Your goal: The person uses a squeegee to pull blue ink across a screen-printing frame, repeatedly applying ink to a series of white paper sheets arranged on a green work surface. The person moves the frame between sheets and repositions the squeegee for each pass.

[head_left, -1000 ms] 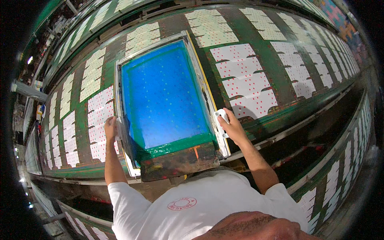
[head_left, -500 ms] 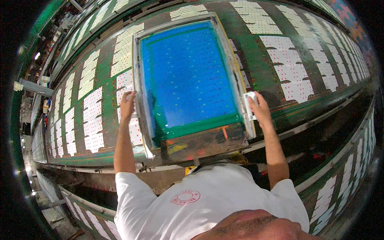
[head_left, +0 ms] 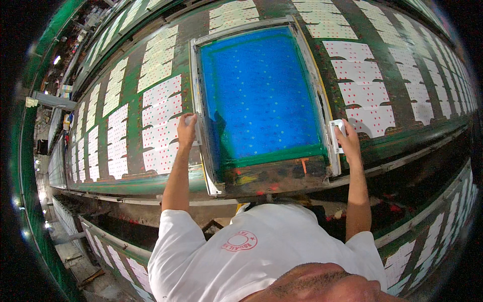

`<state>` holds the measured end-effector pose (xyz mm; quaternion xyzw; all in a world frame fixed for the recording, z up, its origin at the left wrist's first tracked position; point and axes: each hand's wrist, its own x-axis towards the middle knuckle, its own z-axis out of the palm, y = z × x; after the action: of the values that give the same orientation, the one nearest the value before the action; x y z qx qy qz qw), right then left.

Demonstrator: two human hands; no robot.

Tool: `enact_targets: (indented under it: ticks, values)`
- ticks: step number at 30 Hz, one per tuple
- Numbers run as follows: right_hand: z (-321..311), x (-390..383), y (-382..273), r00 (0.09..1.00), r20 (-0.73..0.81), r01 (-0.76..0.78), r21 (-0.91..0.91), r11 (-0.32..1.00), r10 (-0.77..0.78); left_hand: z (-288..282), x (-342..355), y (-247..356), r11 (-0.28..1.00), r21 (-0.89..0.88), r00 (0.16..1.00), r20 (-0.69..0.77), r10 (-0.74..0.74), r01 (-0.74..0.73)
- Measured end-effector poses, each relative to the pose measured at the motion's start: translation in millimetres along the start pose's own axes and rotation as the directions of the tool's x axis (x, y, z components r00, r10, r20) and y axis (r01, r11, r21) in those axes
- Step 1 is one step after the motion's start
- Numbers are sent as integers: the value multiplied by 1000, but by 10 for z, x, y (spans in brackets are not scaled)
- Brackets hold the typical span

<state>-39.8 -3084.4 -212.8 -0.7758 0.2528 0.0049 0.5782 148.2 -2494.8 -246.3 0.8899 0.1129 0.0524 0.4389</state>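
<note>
A screen-printing frame with a glossy blue, dotted mesh and green margins lies over the long printing table. Along its near end is a paint-stained board. My left hand is closed on the pale handle on the frame's left side, partly hidden by the fingers. At the right side, my right hand grips a white handle, thumb and fingers wrapped round it.
Rows of notched white panels with red dots lie both sides of the frame, with cream panels behind. The table's near rail runs sideways. A further table with panels is at lower right, green netting far left.
The frame, held in both my hands, has moved rightward along the table; more dotted panels show to its left, and panels formerly at its right are covered. The view has shifted with it.
</note>
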Motion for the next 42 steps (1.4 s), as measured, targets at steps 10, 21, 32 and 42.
enact_targets:
  ticks: [10,21,32,42]
  values:
    - [-96,13,224,997,40,72,-156,985,-66,36,-118,65,997,42,998,-4,62,-62]
    - [310,-708,-274,815,41,445,-684,578,-578,82,-122,30,995,60,996,37,75,-77]
    - [1229,-1535,-611,419,890,904,-392,170,-177,93,-119,57,996,1,995,22,93,-93]
    - [1345,-1485,-667,427,898,903,-429,5,-108,113,-87,22,999,-25,999,50,22,-21]
